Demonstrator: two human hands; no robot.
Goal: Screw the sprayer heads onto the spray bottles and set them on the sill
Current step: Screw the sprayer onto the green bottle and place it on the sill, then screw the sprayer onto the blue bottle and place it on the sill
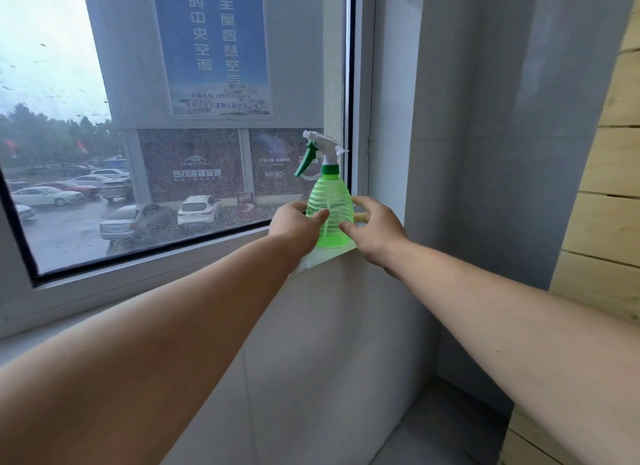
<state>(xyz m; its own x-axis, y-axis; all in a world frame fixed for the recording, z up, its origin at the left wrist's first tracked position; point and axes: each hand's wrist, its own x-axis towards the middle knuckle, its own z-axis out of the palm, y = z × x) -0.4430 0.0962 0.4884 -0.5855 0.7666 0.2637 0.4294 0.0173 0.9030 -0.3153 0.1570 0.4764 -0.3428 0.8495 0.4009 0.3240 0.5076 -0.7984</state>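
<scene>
A translucent green spray bottle (330, 208) stands upright at the right end of the white window sill (194, 293), in the corner by the window frame. Its white sprayer head (323, 147) with a green trigger and green collar sits on the bottle's neck, nozzle pointing left. My left hand (294, 227) wraps the bottle's lower left side, thumb across the front. On the lower right side my right hand (372, 230) holds it, fingers curled behind and thumb in front. The bottle's base rests on the sill.
A large window (156, 135) rises directly behind the sill, with parked cars and signs outside. A grey wall pillar (485, 152) stands just right of the bottle. Pale wooden boards (609, 204) fill the far right. A grey tiled wall (329, 360) drops below the sill.
</scene>
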